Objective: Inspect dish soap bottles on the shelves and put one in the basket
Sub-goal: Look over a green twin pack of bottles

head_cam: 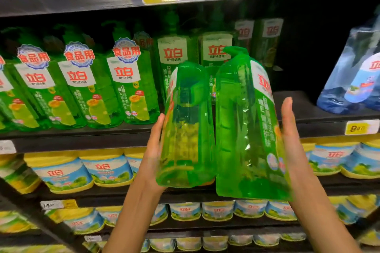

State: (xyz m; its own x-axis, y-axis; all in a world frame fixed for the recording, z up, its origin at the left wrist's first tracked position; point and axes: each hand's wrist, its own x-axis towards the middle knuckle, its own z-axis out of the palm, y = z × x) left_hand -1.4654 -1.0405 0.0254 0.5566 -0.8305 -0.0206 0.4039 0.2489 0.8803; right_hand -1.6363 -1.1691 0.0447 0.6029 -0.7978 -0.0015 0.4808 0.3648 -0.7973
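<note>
A person stands close to a shop shelf point(82, 136), holding two green dish soap bottles side by side in front of it, one in each hand. The left hand point(153, 146) presses flat against the outer side of the left bottle point(185, 125), fingers fairly straight. The right hand point(289, 129) lies against the outer side of the right bottle point(244, 129), fingers straight and pointing up; whether a thumb hooks behind either bottle is hidden. Both bottles sit upright and tilt slightly towards each other, close together near the middle of the view, off the shelf and level with its front edge. They are clear green plastic filled with green liquid, with a white and red label wrapping each outer side; the right bottle looks taller, with a green top. To inspect well, the person should probably turn the labels to face forward and keep a firm hold, since the smooth, full bottles could slip. No basket is in view.
</note>
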